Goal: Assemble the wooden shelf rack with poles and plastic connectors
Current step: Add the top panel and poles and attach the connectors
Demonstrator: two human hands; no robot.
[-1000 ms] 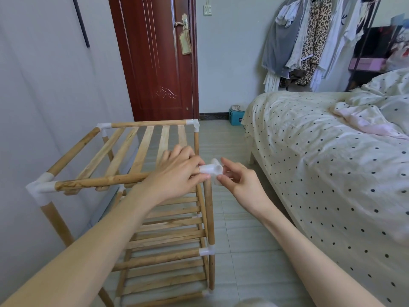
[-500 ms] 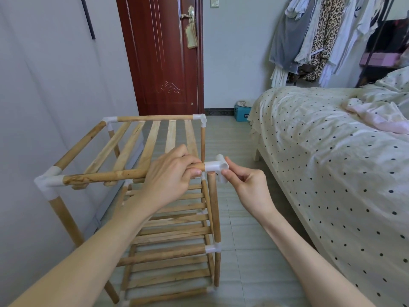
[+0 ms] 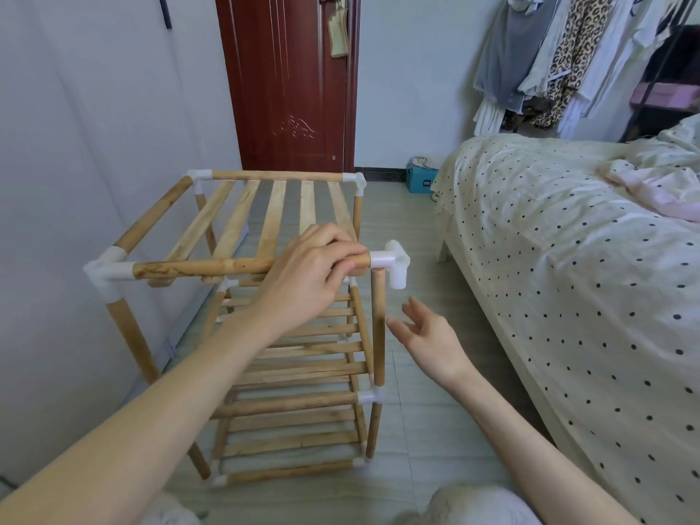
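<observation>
The rack [image 3: 288, 335] stood nearly built on the floor, left hand [image 3: 314, 274] gripping the top front pole [image 3: 204, 267] whose corner connector [image 3: 394, 264] hung unseated beside the upright [image 3: 378, 327], right hand [image 3: 428, 335] spread empty.

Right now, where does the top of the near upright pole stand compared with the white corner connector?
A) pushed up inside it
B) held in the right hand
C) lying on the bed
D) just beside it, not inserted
D: the upright pole ends bare beside the white corner connector, its top visibly outside the downward socket.
</observation>
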